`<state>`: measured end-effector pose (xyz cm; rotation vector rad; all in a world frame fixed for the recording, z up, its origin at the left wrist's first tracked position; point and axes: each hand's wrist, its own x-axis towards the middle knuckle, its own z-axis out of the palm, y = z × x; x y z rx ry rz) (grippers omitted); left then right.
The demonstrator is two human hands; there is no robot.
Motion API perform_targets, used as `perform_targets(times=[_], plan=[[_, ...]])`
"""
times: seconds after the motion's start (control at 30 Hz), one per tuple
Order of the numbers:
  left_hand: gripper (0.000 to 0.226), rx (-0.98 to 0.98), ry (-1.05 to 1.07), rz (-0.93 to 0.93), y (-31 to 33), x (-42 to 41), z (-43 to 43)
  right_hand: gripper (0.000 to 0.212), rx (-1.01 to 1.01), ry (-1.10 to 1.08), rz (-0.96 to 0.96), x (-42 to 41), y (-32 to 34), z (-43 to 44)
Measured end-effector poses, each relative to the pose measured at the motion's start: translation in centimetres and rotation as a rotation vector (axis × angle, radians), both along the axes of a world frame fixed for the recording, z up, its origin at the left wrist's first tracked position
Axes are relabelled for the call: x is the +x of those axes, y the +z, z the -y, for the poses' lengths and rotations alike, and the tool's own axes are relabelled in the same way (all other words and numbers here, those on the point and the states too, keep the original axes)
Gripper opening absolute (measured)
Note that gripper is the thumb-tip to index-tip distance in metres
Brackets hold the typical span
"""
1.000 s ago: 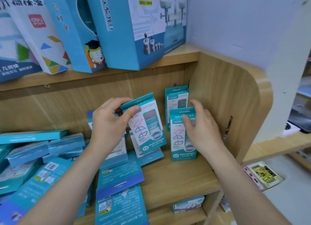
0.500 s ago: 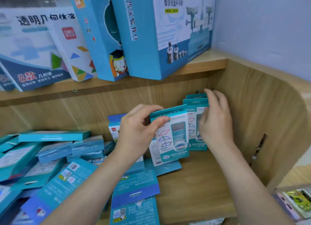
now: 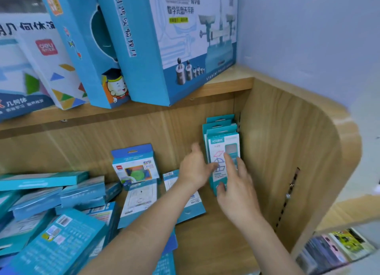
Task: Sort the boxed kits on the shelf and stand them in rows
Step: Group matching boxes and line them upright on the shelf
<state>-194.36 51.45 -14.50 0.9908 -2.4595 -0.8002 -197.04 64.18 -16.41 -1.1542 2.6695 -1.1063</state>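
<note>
Kits are standing in a short row just beyond the fingers, tight against the side wall of the shelf. Left hand is touching the front box at its left edge, fingers loose and spread, gripping nothing. Right hand is pressing the box face with straight fingers, thumb near the lower edge. These boxes are looking light to me, thin card, stiff but easy to tip; pinching the two narrow sides seems best. Loose kits are lying flat, well left of the left fingers
</note>
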Motion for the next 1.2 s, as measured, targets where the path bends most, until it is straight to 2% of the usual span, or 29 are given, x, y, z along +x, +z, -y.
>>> perform_targets(times=[0.1, 0.17, 0.27, 0.57, 0.77, 0.9, 1.1, 1.2], plan=[[0.044, 0.080, -0.047, 0.053, -1.0, -0.5, -0.1, 0.072, 0.020, -0.001, 0.021, -0.6, -0.7, 0.5], [0.037, 0.077, -0.060, 0.044, -1.4, -1.1, -0.3, 0.070, 0.011, 0.008, 0.033, -1.0, -0.9, 0.9], [0.037, 0.028, -0.072, 0.025, -2.0, -2.0, -0.9, 0.067, -0.009, -0.010, 0.045, -1.7, -0.5, 1.1], [0.040, -0.223, -0.056, 0.168, -1.5, -2.1, -0.6, 0.074, -0.079, 0.034, 0.028, -2.6, 0.5, 1.1], [0.041, -0.245, -0.230, 0.326, 2.0, 1.7, 0.3, 0.072, -0.159, 0.031, -0.024, -2.8, 1.4, 0.6], [0.029, -0.276, -0.355, 0.554, 3.0, 5.6, -0.2, 0.066, -0.255, 0.041, -0.053, -2.9, 1.7, 0.0], [0.059, -0.441, -0.374, 0.882, 0.6, 6.1, -0.8, 0.065, -0.272, 0.062, -0.026, -2.6, 1.8, -0.5], [0.054, -0.498, -0.388, 0.914, 0.0, 5.7, -1.3, 0.063, -0.308, 0.076, -0.027, -2.5, 1.7, -0.8]])
